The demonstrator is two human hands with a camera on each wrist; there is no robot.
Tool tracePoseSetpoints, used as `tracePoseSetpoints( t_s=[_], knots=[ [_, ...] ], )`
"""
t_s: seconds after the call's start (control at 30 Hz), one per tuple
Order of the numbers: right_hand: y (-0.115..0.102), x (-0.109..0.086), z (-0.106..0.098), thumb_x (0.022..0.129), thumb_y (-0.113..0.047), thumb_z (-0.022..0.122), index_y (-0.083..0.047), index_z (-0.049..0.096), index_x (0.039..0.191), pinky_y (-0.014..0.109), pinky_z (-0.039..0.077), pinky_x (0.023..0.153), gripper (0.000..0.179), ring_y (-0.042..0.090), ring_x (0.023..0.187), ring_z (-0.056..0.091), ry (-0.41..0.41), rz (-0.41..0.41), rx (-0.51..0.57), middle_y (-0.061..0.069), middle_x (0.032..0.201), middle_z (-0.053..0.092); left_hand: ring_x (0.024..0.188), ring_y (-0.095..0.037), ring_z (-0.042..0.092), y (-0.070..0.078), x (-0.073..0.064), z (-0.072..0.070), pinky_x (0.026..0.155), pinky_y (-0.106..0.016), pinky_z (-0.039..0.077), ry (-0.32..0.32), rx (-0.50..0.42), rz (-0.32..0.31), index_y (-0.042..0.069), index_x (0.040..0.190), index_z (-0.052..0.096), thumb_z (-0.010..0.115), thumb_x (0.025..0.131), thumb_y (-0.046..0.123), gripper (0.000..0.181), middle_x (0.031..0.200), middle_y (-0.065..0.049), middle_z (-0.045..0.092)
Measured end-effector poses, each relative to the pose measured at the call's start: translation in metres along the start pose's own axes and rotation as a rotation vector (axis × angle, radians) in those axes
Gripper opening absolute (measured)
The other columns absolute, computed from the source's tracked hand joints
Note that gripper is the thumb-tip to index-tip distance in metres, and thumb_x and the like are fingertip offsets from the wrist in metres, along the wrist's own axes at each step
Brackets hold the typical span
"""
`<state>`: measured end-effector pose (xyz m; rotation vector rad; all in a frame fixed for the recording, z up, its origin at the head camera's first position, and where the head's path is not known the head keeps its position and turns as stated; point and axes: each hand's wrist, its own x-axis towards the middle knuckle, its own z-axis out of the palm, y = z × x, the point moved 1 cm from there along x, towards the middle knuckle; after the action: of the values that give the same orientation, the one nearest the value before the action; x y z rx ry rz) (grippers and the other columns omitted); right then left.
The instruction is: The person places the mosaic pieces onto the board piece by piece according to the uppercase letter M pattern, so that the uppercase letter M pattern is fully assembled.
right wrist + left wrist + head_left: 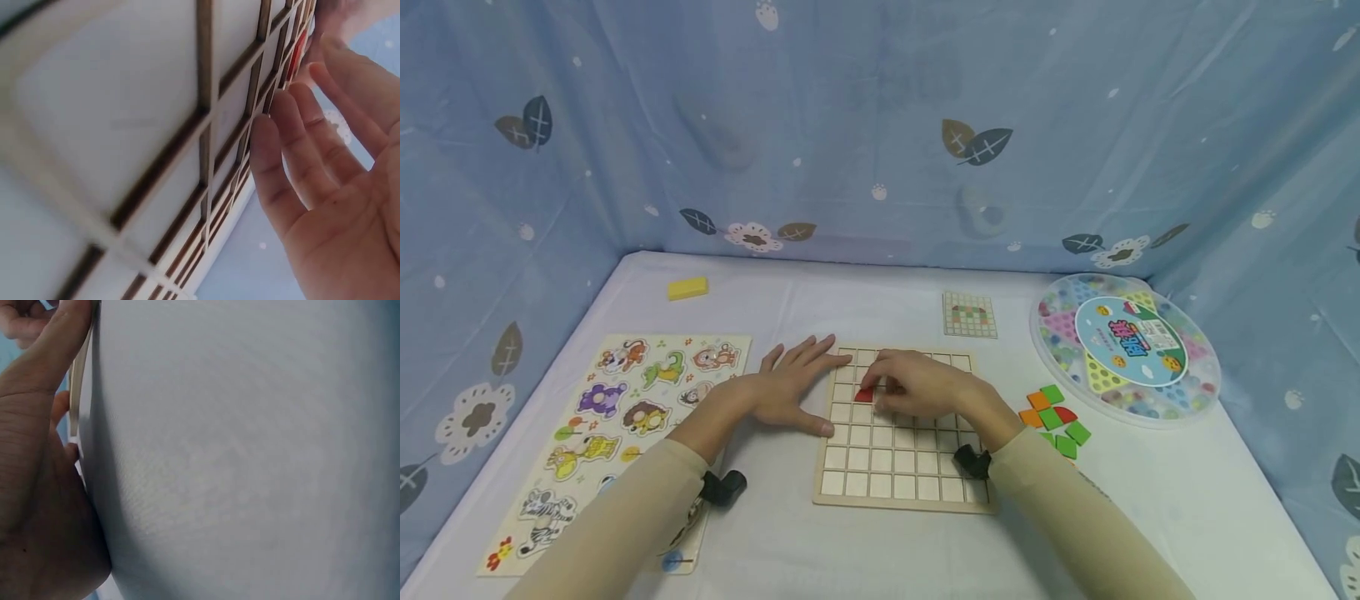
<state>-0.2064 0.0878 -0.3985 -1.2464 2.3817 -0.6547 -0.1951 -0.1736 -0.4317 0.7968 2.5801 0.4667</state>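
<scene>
A wooden grid board [891,505] lies in the middle of the white table in the head view. My left hand [790,387] is spread flat at its left side, thumb and fingertips at the edge. Over the upper left cells is my right hand [925,383], fingers loosely bent, index fingertip at a red quarter-round piece [864,395]. That red piece [297,56] appears to lie flat in a cell in the right wrist view; whether the fingertip presses it is unclear. The left wrist view catches the left hand [37,456] against the tabletop.
Orange, green and red pieces [1049,418] lie loose right of the board. A pattern card [970,314] sits behind it. At the far right is a round clear game case [1131,346]. An animal puzzle board [647,392] lies left, with a yellow block [688,288] behind.
</scene>
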Motion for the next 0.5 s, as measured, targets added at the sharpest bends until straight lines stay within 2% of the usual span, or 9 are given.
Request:
tracePoseSetpoints(
  t_s=[0.2,0.37,0.5],
  knots=[
    [0.003,-0.013,-0.006,0.096,-0.014,0.073,-0.009,0.07,0.125,0.035,0.057,0.091,0.029,0.017,0.102,0.068,0.025,-0.011,0.079,0.006,0.122,0.066,0.159,-0.035,-0.007,0.0,0.002,0.0,0.118,-0.073,-0.002,-0.005,0.001,-0.008,0.034,0.165,0.018,0.072,0.079,0.075,0.109,0.174,-0.004,-0.006],
    [0.007,-0.024,-0.009,0.096,-0.02,0.075,-0.006,0.068,0.127,0.038,0.059,0.09,0.035,0.025,0.105,0.068,0.065,-0.037,0.188,0.01,0.125,0.067,0.159,-0.037,-0.004,-0.002,0.0,0.0,0.118,-0.074,-0.003,0.008,0.002,-0.01,0.033,0.164,0.021,0.073,0.078,0.075,0.11,0.174,-0.005,-0.004],
    [0.011,-0.038,-0.012,0.096,-0.025,0.075,-0.007,0.066,0.129,0.043,0.059,0.09,0.039,0.026,0.106,0.068,0.095,-0.029,0.248,0.01,0.125,0.067,0.159,-0.036,-0.004,0.0,0.0,0.0,0.118,-0.073,-0.003,0.018,-0.001,-0.001,0.033,0.164,0.022,0.074,0.077,0.075,0.109,0.174,-0.005,-0.003]
  ],
)
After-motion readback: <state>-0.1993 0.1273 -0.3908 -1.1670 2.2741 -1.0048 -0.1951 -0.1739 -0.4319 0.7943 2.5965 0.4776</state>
